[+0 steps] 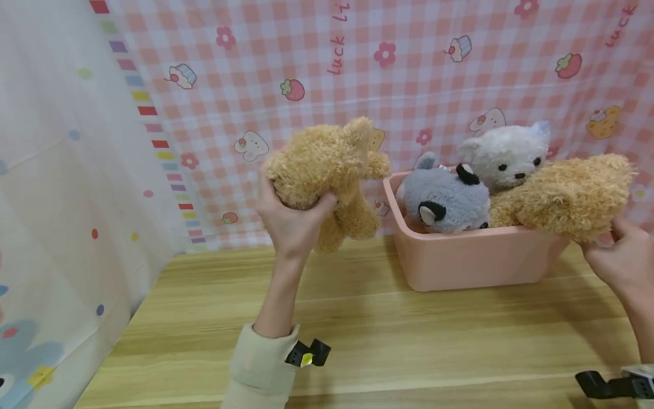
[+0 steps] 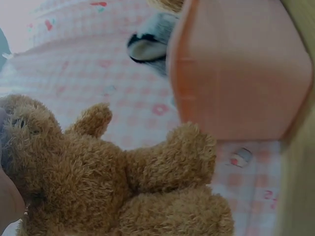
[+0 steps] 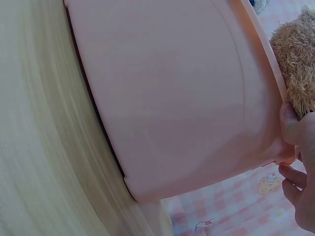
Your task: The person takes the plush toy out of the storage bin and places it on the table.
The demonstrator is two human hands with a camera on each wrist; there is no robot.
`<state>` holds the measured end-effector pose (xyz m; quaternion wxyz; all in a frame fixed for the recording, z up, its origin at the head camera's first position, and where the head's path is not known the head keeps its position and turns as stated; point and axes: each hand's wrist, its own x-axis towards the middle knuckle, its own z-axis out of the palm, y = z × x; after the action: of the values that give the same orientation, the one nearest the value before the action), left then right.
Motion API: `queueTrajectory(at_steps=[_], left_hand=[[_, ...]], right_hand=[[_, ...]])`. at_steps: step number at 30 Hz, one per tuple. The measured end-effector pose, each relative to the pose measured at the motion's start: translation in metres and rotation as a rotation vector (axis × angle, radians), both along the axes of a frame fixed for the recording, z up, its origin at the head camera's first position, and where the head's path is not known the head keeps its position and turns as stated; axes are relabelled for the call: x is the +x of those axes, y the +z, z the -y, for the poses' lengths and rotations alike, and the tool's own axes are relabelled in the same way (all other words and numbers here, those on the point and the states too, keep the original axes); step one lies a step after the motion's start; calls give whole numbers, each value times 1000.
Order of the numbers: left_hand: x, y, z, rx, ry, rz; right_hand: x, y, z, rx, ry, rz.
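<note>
My left hand (image 1: 293, 218) grips a curly tan teddy bear (image 1: 327, 165) by its head, off the table and left of the bin. In the left wrist view the bear's body and legs (image 2: 167, 167) stretch out from the hand. A pink plastic bin (image 1: 475, 261) stands on the table, holding a grey plush toy (image 1: 449, 199), a white plush bear (image 1: 506, 156) and another tan plush (image 1: 577, 196) that leans over the right rim. My right hand (image 1: 623, 255) holds the bin's right rim, its thumb (image 3: 289, 120) by the edge, beside the tan plush.
The wooden table (image 1: 357, 341) spreads out in front of the bin. Behind it hangs a pink checked cloth (image 1: 327, 62) with printed fruit and cakes. A white dotted curtain (image 1: 76, 170) hangs at the left.
</note>
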<state>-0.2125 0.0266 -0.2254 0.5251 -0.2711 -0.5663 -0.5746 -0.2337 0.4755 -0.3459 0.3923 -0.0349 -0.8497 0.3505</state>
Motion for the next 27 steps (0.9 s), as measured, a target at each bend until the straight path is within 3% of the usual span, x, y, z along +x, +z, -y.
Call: queueTrajectory(at_steps=[4, 8, 12, 18, 23, 27], left_hand=[[-10, -13, 1, 0, 9, 208], [-18, -25, 3, 6, 14, 363], [-29, -33, 5, -14, -13, 434], [-52, -53, 7, -50, -85, 499], [-81, -76, 10, -90, -47, 554], [-95, -88, 13, -152, -33, 671]], right_hand=[[1, 2, -1, 14, -14, 9], [4, 5, -3, 85, -62, 112], [6, 6, -2, 158, -132, 175], [4, 7, 1, 176, -157, 149], [3, 4, 5, 171, -155, 103], [3, 2, 6, 179, -150, 52]])
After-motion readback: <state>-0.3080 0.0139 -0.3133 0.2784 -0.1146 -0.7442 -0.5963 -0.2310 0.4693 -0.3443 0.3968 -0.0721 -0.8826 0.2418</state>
